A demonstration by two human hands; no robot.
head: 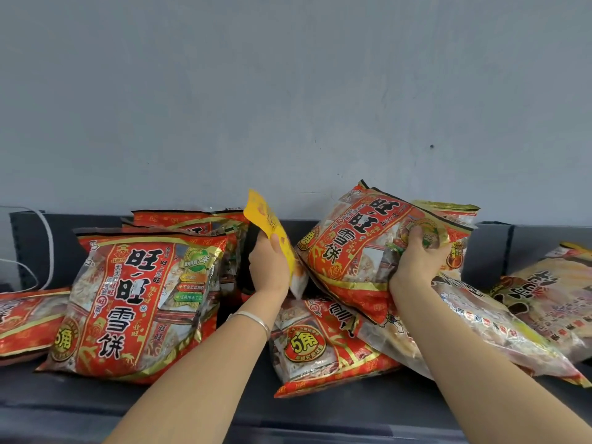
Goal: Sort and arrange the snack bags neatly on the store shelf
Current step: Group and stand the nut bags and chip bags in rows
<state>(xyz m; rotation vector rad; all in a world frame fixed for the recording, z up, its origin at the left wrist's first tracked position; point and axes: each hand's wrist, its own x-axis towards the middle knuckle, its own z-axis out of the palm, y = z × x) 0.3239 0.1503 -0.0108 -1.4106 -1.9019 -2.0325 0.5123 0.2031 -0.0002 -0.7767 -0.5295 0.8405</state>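
My left hand (268,267) grips a yellow snack bag (266,219), held on edge above the middle of the dark shelf (224,408). My right hand (416,254) grips a large red rice-cracker bag (358,248), lifted and tilted over the pile on the right. Below it a red bag with a round "5" badge (310,344) lies flat, and a paler bag (480,328) lies slanted under my right forearm. On the left a big red bag (137,302) stands upright, with more red bags (182,219) behind it.
Another red bag (28,318) lies flat at the far left. At the far right rests a pale bag with dark lettering (551,293). A grey wall (288,91) rises behind the shelf. White cables (48,245) hang at the left. The shelf's front strip is bare.
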